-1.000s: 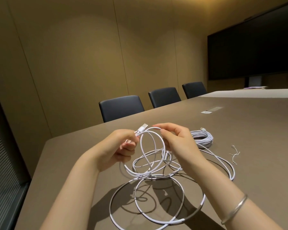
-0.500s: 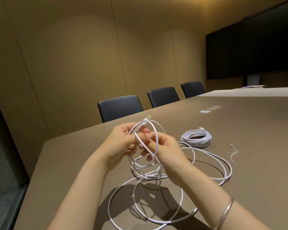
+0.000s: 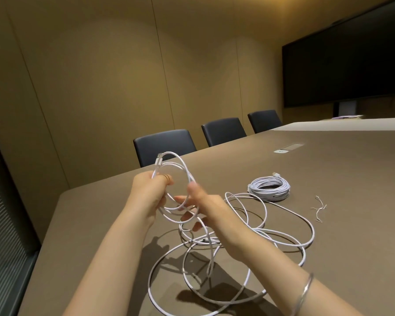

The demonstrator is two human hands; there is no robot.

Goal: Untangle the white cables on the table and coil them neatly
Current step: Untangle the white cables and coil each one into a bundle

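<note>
A few loops of white cable (image 3: 176, 169) are gripped in the left hand (image 3: 149, 192) above the desk (image 3: 328, 160); the right hand (image 3: 203, 206), fingers spread, holds nothing; trailing slack could be snagged into knots

White cables (image 3: 249, 233); brown table (image 3: 328, 169); black chairs (image 3: 164, 144).
</note>
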